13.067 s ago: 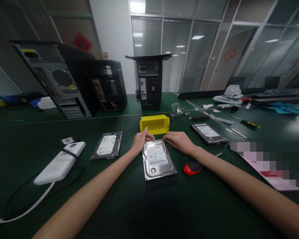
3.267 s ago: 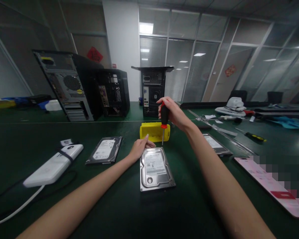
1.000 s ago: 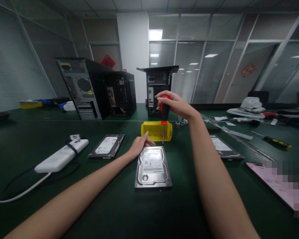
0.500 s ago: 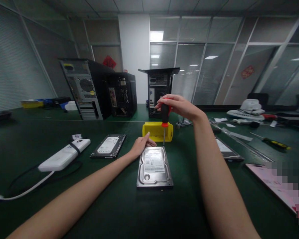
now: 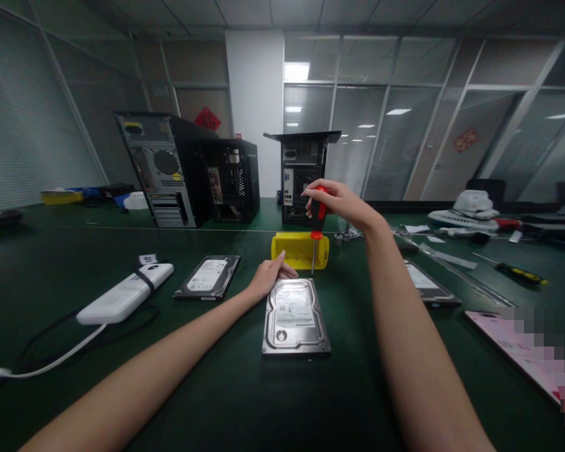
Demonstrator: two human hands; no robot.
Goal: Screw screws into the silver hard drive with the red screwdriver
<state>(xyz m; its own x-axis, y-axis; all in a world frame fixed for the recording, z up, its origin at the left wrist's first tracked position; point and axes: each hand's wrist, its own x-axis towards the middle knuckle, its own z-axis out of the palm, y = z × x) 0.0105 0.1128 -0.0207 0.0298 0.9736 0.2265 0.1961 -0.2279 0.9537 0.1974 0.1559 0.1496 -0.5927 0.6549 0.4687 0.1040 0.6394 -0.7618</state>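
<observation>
A silver hard drive [image 5: 295, 317] lies label up on the green table in front of me. My left hand [image 5: 272, 277] rests against its far left corner, fingers stretched out along the far edge and thumb raised. My right hand [image 5: 332, 199] grips the black and red handle of a screwdriver [image 5: 317, 216] from above. The screwdriver leans slightly, its shaft pointing down to the drive's far right corner; whether the tip sits in a screw is too small to tell. Just behind stands a yellow plastic tray [image 5: 289, 252], partly covered by the shaft.
To the left are another hard drive [image 5: 209, 276] and a white power strip [image 5: 127, 292] with cables. A third drive [image 5: 426, 282], a yellow-black screwdriver [image 5: 513, 271] and a pink flat item [image 5: 508, 342] lie right. Computer cases [image 5: 188, 169] stand at the back.
The screwdriver handle has tilted a little to the right with my right hand, its tip staying at the drive's far right corner. My left hand keeps its place on the drive. The view shifted slightly.
</observation>
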